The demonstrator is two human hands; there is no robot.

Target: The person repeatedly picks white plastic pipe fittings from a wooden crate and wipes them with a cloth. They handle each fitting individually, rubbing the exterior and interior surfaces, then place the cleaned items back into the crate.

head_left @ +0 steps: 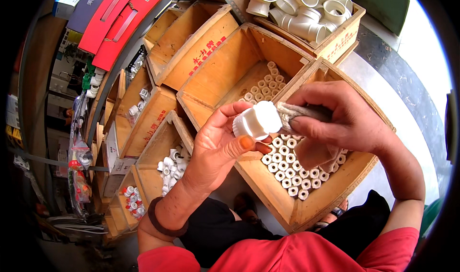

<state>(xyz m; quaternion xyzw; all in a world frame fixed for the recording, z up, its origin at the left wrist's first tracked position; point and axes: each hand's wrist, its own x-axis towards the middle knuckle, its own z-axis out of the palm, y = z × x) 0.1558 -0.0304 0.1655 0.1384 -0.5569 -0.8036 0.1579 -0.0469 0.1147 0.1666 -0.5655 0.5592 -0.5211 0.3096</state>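
My left hand [214,152] grips a white plastic pipe fitting [256,122] with a ribbed end, the thumb on the near side and the fingers curled behind. My right hand [342,116] is closed on a beige cloth [314,153]. A bunched end of the cloth touches the right end of the fitting, and a loose part hangs below my palm. Both hands are over a wooden box [273,207], where rows of small white ring-ended fittings [292,176] lie packed together. My right hand and the cloth hide part of those rows.
Another wooden box [206,87] beyond holds several cream fittings [268,83]. At the far right, a box [342,44] is heaped with large white pipe fittings [306,20]. More wooden bins [146,123] and a shelf with red boxes [112,28] line the left.
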